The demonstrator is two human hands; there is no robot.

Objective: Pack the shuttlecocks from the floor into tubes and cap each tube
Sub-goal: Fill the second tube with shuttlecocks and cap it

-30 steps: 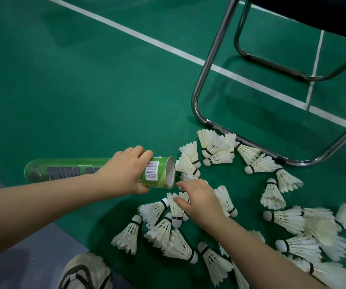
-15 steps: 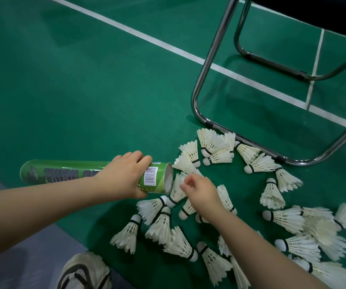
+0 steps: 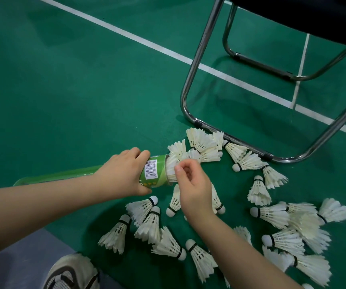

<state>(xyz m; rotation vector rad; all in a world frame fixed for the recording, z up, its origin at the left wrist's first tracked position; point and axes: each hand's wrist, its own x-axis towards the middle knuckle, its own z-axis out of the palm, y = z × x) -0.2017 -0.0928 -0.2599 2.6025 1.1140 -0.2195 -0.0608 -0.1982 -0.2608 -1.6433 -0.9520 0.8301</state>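
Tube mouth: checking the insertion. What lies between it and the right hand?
In the head view, a shuttlecock: its feathers poke from the green tube, pinched by the right hand.

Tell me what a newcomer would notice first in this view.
First, the two hands at centre: the left hand grips a green cardboard tube held sideways, while the right hand pinches a white feather shuttlecock at its open mouth. Next, the scatter of white shuttlecocks on the green court floor to the right and below, beside a chrome tubular chair frame.
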